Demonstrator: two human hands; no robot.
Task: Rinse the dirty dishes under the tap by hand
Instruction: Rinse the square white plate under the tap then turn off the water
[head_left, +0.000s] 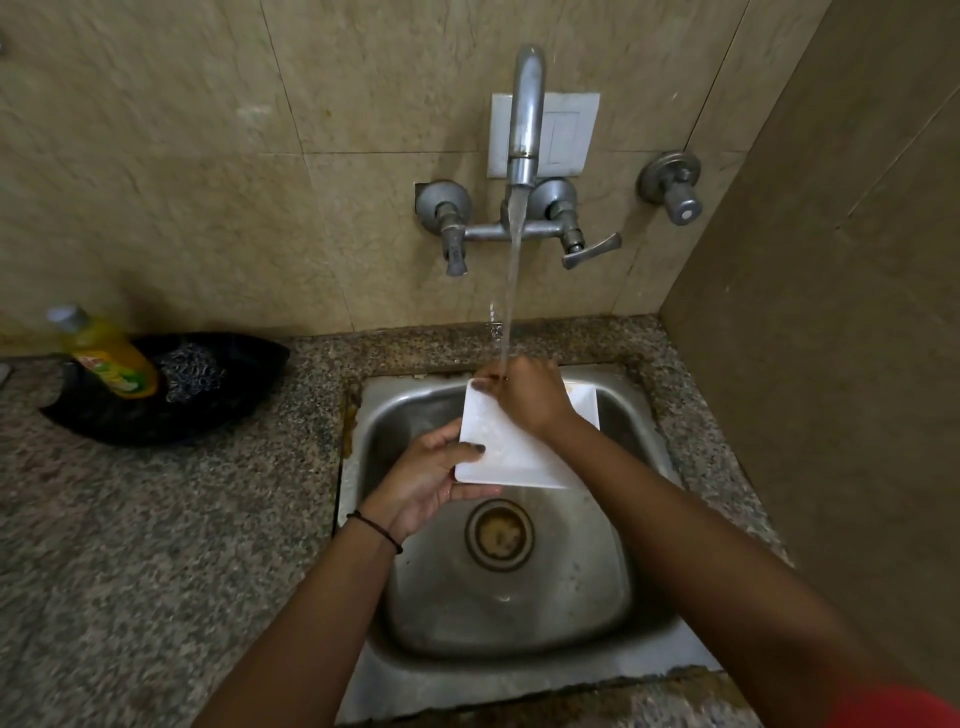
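Stainless steel sink (519, 670) below, the white square plate (511, 447) hangs tilted above the basin, its far edge under the running metal wall tap (525, 114). The left hand (431, 478) takes the near corner in a pinching grip, thumb on top. The right hand (527, 395) curls over the far edge, right in the stream. The rinse looks mid-way (droplets bead the face). No other dishes show. Well apart on the speckled granite surface (156, 545) stand a yellow soap bottle (111, 358) and a steel wire scrubber (192, 371), out of the way.
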